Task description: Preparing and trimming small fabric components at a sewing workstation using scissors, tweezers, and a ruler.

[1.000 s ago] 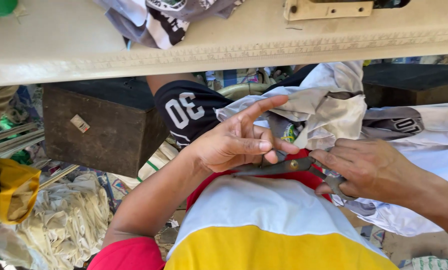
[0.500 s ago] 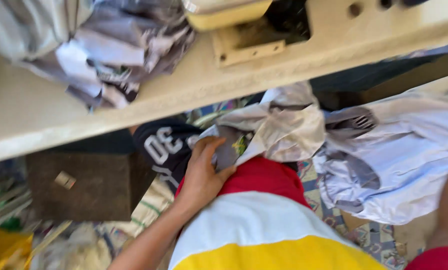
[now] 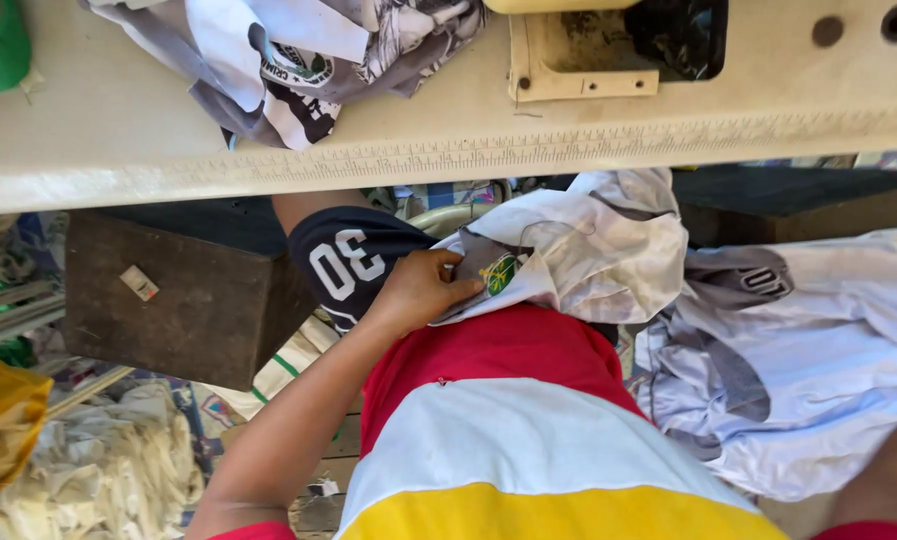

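My left hand [image 3: 419,290] rests in my lap, fingers closed on the edge of a crumpled white and grey garment [image 3: 589,250]. A small green and yellow crest [image 3: 502,272] shows on the cloth just by my fingertips. The garment lies over my red, white and yellow shirt [image 3: 509,420] and dark numbered shorts [image 3: 349,265]. Only my right forearm [image 3: 889,480] shows, at the lower right corner; that hand is out of frame.
A cream sewing table [image 3: 119,130] with a printed ruler edge spans the top, bearing a grey and white garment [image 3: 309,60] and a machine base [image 3: 619,45]. A dark wooden box [image 3: 169,300] stands left, more pale garments [image 3: 819,350] right, fabric scraps [image 3: 109,470] below.
My right hand has left the cloth and dropped out of view to the lower right. My left hand stays on the garment. The view has tipped up toward the table.
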